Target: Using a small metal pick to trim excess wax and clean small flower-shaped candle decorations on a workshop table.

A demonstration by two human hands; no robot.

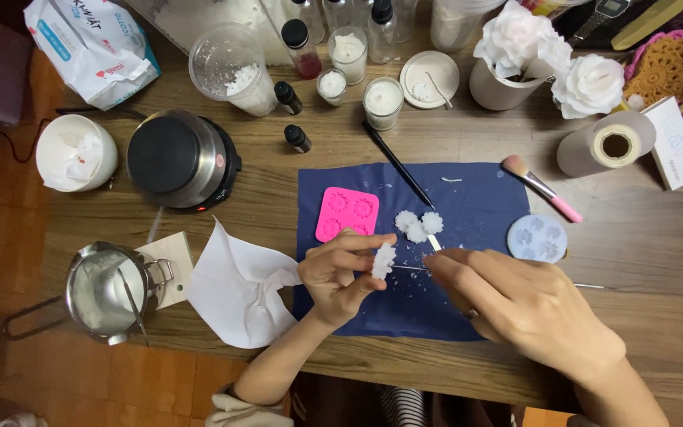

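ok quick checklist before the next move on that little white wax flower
1. Flower gripped: the left hand pinches the white wax flower between its fingertips. Ok.
2. Tool on the piece: the thin metal pick in the right hand points at the flower; actual contact, cannot tell.
3. Work over the blue cloth, which catches crumbs: ok.
4. Finished white flowers lie apart from the hands: ok.
5. Pink mould and blue mould within reach, flat on the cloth: ok.
6. Hot plate switched off: cannot tell.
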